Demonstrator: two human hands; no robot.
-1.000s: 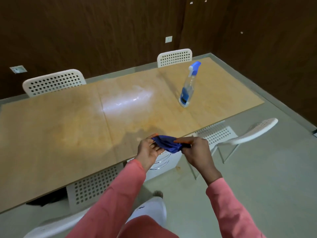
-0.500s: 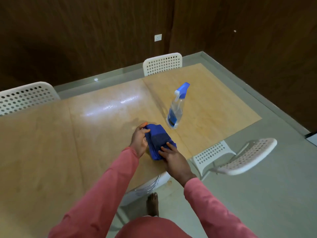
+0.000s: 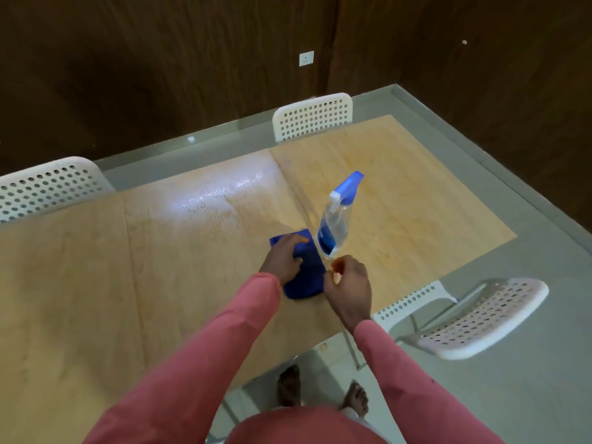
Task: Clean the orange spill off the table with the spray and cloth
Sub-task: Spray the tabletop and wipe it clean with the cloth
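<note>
Blue and folded, the cloth lies on the pale wooden table, just beside the base of the upright spray bottle. The left hand rests on it, fingers spread flat. The right hand hovers beside the cloth, its grip loosely curled and holding nothing. The hands hide part of the cloth; no orange spill is clearly discernible on the table.
</note>
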